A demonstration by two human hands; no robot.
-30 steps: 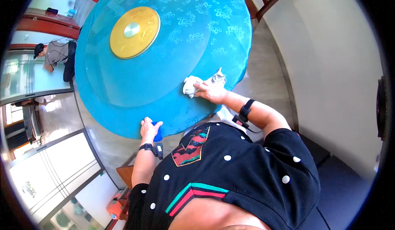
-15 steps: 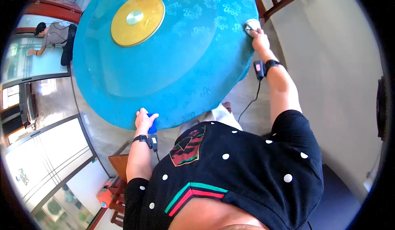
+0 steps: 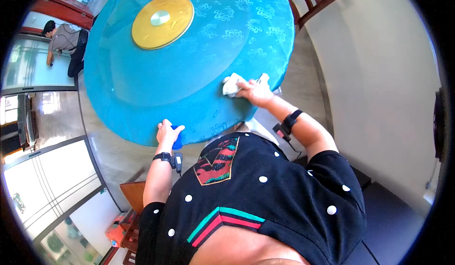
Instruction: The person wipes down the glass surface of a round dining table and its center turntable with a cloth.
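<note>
A white cloth (image 3: 232,85) lies bunched under my right hand (image 3: 256,94), which presses it on the blue patterned tablecloth (image 3: 199,111) near the table's right front side. Part of the cloth sticks out on both sides of the hand. My left hand (image 3: 167,132) rests at the front edge of the round table, its fingers and thumb around a deep-blue object (image 3: 177,137). Most of that object is hidden by the hand, so its kind does not show. Each wrist wears a black strap with a small device.
A clear round turntable with a gold disc (image 3: 156,36) covers the table's middle. One wooden chair (image 3: 315,2) stands at the far right, another wooden piece (image 3: 132,194) near my left elbow. A person (image 3: 66,42) leans over a glass-topped surface at the left.
My right hand has moved with the white cloth from the table's right rim inward, to the left and nearer to me. The left hand has stayed almost in place.
</note>
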